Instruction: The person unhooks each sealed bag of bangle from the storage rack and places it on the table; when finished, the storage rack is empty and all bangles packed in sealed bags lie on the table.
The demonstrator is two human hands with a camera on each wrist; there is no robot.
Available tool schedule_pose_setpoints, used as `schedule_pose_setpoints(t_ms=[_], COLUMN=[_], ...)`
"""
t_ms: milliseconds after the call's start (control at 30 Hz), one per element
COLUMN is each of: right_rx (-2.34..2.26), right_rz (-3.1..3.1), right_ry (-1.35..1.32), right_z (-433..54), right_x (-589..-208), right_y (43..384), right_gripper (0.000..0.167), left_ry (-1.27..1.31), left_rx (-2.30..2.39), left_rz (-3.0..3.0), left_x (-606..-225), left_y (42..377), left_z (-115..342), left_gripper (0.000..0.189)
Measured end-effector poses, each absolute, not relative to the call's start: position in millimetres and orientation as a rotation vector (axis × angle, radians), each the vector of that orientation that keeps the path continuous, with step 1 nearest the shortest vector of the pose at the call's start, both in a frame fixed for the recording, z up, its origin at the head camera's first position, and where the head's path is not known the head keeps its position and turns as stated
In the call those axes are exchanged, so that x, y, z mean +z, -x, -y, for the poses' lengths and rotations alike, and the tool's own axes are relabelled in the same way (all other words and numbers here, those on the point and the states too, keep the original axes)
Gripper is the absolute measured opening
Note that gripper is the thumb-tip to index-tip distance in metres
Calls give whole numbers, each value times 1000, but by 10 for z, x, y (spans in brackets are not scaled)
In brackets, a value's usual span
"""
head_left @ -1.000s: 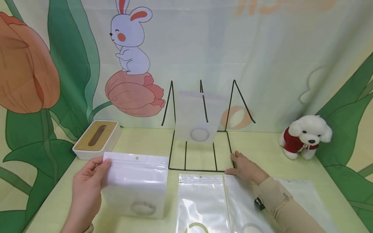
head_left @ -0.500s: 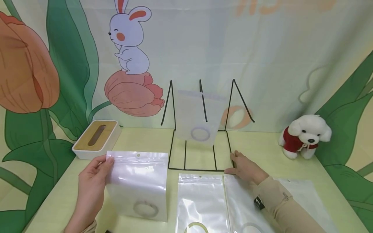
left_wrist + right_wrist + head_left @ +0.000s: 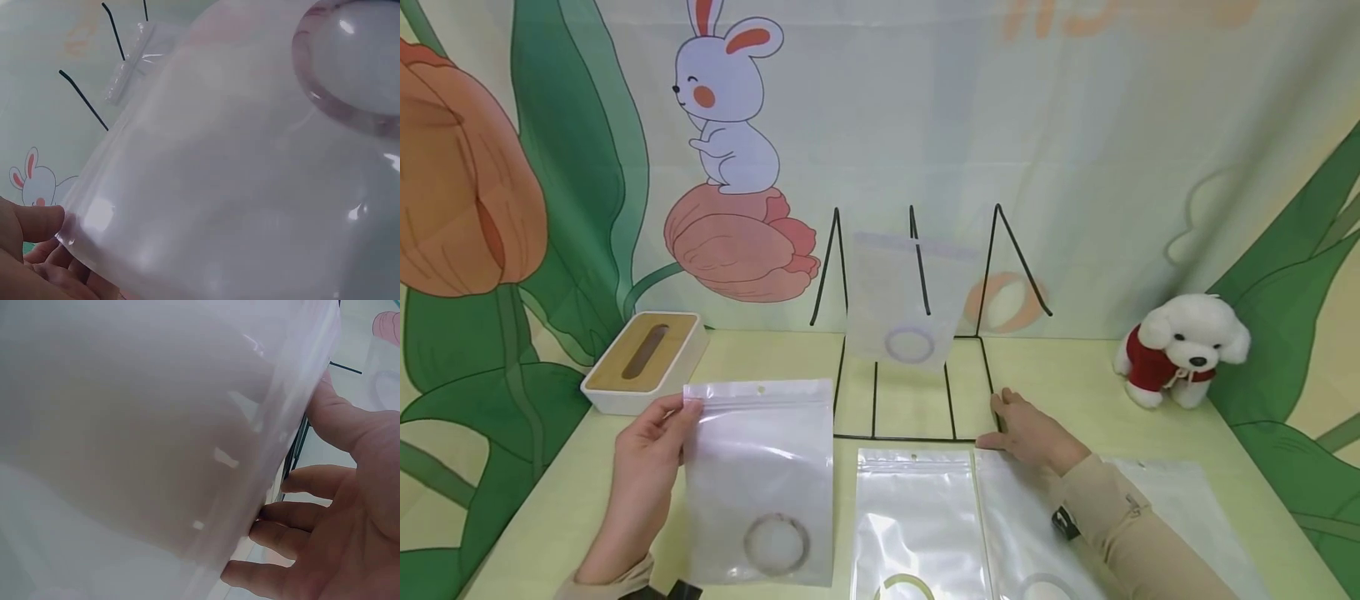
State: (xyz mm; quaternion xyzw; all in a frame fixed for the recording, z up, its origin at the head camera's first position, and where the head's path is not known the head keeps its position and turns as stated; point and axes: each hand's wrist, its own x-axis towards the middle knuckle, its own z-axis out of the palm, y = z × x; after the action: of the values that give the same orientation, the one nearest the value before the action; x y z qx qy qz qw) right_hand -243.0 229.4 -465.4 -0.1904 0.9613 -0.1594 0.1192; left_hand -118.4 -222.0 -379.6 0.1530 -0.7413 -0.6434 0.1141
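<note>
In the head view my left hand (image 3: 651,467) pinches the upper left corner of a white zip bag (image 3: 760,467) between thumb and fingers. Through its translucent front shows a pinkish-brown bangle (image 3: 777,544), near the bottom; the left wrist view has this bangle (image 3: 312,81) at its upper right. My right hand (image 3: 1030,429) rests at the front right corner of a black wire rack (image 3: 895,437), fingers extended along it. Just below that hand lies another white bag (image 3: 1022,517), partly under the wrist. One more bag (image 3: 902,308) hangs from the rack's middle hook, a pale purple ring inside.
A flat zip bag (image 3: 917,500) with a yellow-green ring lies in front of the rack, and a further bag (image 3: 1180,508) lies at the right, partly behind the sleeve. A wood-topped tissue box (image 3: 643,362) stands back left; a white plush dog (image 3: 1187,350) sits back right.
My left hand has shifted right, and its bag has turned from tilted to facing the camera more squarely, the bangle showing rounder. My right hand stays at the rack corner.
</note>
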Motion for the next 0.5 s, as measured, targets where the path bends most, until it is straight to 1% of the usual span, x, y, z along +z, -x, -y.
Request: schedule_pose_setpoints(t_ms=[167,333,500], right_rx=[-469,-482,-476], right_rz=[-2807,-2798,-2804], right_ry=[543,531,542], right_z=[-2286,-2283,-2296], right_x=[-4643,-4632,-4648], right_y=[2425,2416,2425], right_gripper=[85,85,86], left_ry=[-406,-384,-339], left_rx=[-1784,-1777,-1768], left_rz=[2365,2440,2472], left_x=[-3919,-4063,-4208], left_y=[1262,1312,1354], left_z=[2251,2265,2248], left_gripper=[41,41,34])
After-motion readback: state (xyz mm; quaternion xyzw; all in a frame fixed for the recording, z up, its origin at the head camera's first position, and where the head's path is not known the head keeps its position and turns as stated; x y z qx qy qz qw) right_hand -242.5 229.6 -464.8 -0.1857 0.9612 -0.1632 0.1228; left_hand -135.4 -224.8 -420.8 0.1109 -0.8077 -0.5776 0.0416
